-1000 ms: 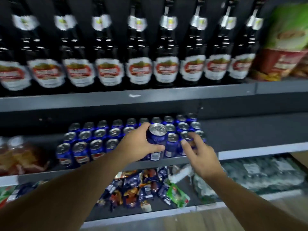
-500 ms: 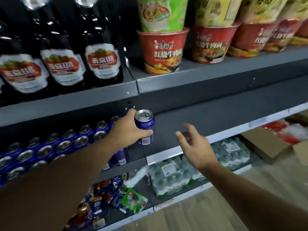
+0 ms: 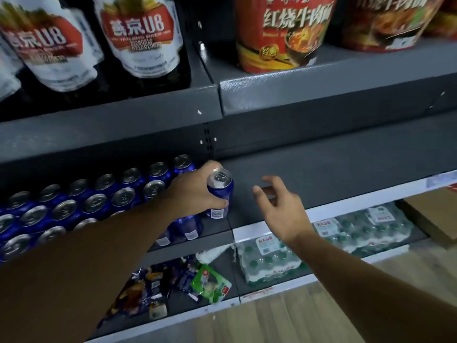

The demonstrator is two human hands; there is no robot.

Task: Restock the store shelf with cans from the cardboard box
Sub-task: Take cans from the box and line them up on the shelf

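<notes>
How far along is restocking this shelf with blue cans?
Done: blue cans in rows cover the shelf at left. In hand: the left hand grips one can at their right end; right hand open. Left: release it; the shelf beyond could take more.

We see the shelf [image 3: 346, 174] as matt grey painted metal, a little grainy. The can [image 3: 219, 194] at this shelf is glossy blue metal with a dull silver top. Above the shelf the bottles [image 3: 141, 45] are dark shiny glass. Below it, the water packs [image 3: 267, 263] have clear plastic film.
</notes>
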